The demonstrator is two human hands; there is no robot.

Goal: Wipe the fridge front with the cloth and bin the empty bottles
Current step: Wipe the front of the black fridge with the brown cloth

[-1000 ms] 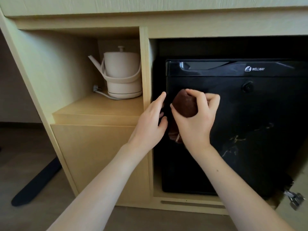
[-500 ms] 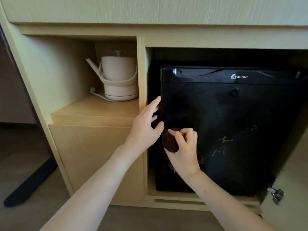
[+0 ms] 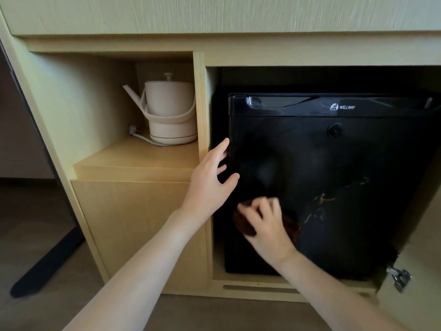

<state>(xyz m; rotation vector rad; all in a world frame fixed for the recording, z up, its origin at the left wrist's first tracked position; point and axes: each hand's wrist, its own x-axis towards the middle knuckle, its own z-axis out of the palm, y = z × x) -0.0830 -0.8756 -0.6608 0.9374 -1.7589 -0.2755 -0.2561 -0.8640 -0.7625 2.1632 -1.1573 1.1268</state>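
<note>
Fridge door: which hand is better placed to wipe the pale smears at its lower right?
Probably the right hand: it already grips the brown cloth against the black fridge door, nearer the smears. The left hand is open at the door's left edge.

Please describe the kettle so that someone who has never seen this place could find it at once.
Look at the pale wooden cabinet under the counter: its right bay holds a black fridge, its left is an open shelf. The kettle stands at the back of that shelf, the only cream-coloured thing there, with a long slanted spout and a white cord.
</note>
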